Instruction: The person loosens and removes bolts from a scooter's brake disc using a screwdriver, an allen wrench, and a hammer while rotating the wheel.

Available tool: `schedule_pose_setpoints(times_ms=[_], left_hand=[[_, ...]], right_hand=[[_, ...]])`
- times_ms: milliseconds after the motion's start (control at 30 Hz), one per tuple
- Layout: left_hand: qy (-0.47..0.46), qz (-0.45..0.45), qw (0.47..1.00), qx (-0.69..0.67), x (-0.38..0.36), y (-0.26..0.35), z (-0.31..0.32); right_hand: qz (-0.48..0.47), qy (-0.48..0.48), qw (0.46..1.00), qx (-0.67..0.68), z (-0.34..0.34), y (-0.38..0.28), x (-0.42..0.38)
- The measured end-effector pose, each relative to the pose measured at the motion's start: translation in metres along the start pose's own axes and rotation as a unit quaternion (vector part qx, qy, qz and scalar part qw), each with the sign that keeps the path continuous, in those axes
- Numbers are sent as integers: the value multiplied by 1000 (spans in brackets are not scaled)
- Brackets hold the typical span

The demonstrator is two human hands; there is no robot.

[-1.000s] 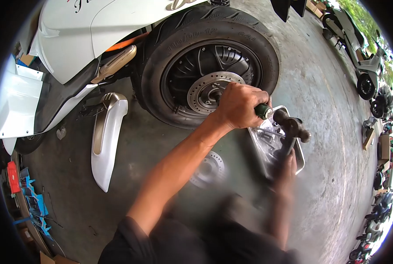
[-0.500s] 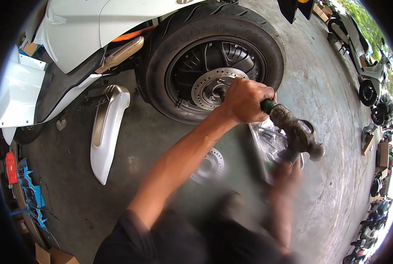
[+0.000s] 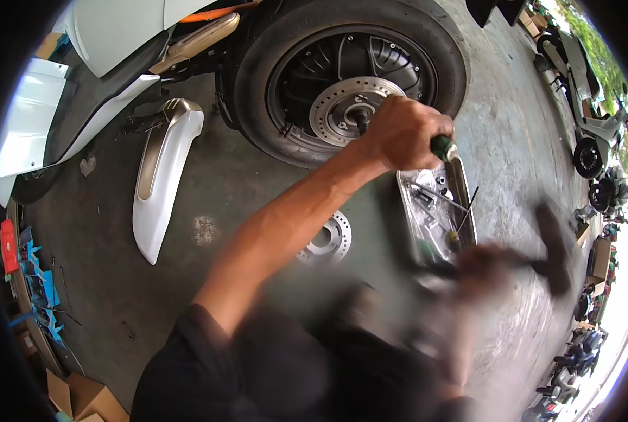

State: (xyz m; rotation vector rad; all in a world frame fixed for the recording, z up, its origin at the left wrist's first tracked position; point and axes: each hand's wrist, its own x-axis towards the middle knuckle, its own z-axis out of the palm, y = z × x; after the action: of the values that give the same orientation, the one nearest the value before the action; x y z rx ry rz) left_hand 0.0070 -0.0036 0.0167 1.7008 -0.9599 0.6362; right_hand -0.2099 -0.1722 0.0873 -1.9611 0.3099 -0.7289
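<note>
My left hand (image 3: 409,133) is wrapped round a screwdriver (image 3: 442,148), whose green butt shows past the fist. Its other end points at the hub of the scooter wheel (image 3: 254,91), by the perforated brake disc (image 3: 324,105); the tip's contact is hard to see. My right hand (image 3: 481,273), smeared by motion, grips a hammer (image 3: 554,246) by the handle. The blurred hammer head is to the right of that hand, apart from the screwdriver. Below my left forearm, a second brake disc (image 3: 340,240) lies on the floor, partly covered by the arm.
A metal tray (image 3: 470,200) with tools and small parts sits under my hands. At left lies a white and gold cover (image 3: 160,190), near the white scooter bodywork (image 3: 120,32). A cardboard box (image 3: 92,397) stands lower left; parked scooters (image 3: 588,112) line the right side.
The hammer has swung back from the screwdriver's butt, out to the right and down. My left hand keeps its grip by the hub. The view has shifted slightly.
</note>
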Motion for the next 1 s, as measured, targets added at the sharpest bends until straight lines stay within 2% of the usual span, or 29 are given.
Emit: schedule_pose_setpoints(times_ms=[33, 67, 100, 167, 333, 400, 433, 533, 567, 667, 733, 800, 867, 900, 933, 1000], left_hand=[[-1, 8, 1000, 12, -4, 2, 5], [0, 25, 999, 25, -3, 1, 6], [12, 47, 999, 4, 0, 3, 0], [16, 37, 999, 5, 1, -1, -1], [4, 43, 998, 34, -1, 0, -1], [1, 9, 999, 33, -1, 1, 3], [30, 23, 999, 24, 2, 0, 5], [41, 34, 998, 40, 2, 1, 4], [38, 36, 998, 40, 2, 1, 3], [48, 45, 998, 23, 3, 1, 2], [39, 52, 997, 39, 1, 0, 3], [45, 47, 997, 30, 4, 1, 2], [50, 41, 998, 23, 5, 1, 1], [42, 38, 998, 22, 4, 1, 0], [36, 37, 998, 23, 5, 1, 0], [37, 43, 998, 21, 6, 1, -1]], right_hand=[[122, -68, 975, -173, 10, 21, -8], [161, -154, 958, -183, 17, 18, -5], [137, -151, 963, -177, 19, 28, 3], [80, -126, 972, -183, -6, 57, -31], [98, -195, 949, -226, -10, 57, -66], [85, -195, 948, -239, -6, 64, -77], [85, -196, 947, -238, -6, 65, -77], [120, -196, 949, -217, 1, 54, -73], [155, -160, 964, -147, 5, 42, -65], [181, -104, 978, -20, 9, 39, -51], [131, -30, 987, 84, 20, 26, -36], [124, -38, 987, 93, 33, 13, -28], [106, -60, 989, 88, 50, 8, -22], [7, -89, 996, 0, 55, 13, -15], [-10, -101, 993, -56, 61, 13, -13], [-25, -105, 993, -41, 63, 12, -10]])
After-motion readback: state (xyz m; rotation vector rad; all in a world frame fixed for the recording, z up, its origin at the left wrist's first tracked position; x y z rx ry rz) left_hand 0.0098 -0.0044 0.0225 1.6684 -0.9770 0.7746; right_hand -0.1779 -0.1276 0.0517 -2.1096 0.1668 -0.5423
